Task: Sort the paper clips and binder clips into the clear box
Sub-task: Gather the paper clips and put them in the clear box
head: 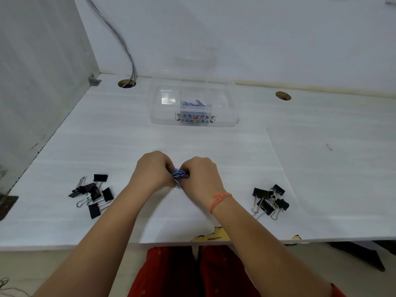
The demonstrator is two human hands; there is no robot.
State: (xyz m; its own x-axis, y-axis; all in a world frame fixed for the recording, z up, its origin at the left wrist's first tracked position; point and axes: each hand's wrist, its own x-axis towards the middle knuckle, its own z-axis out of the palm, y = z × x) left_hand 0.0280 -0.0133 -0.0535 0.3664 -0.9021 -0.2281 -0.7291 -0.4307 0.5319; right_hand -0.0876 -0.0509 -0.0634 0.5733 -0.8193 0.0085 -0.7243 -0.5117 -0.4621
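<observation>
The left hand (153,170) and right hand (201,174) close over a bunch of blue paper clips (179,173), hiding most of it. Their number cannot be told, and the fingertips are tucked out of sight. Beyond the hands, the clear box (159,120) has faint far walls, and the clips inside (192,103) are too small to count.

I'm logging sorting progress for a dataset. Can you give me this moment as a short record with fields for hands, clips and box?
held: bunch of blue wire paper clips, just above the white table
left: left hand grips the bunch, fingers curled
right: right hand grips the bunch too; orange thread wristband on its wrist
box: clear plastic box at far centre, more blue paper clips inside
unsorted: left pile of black metal binder clips and right pile of black metal binder clips, both on the table
</observation>
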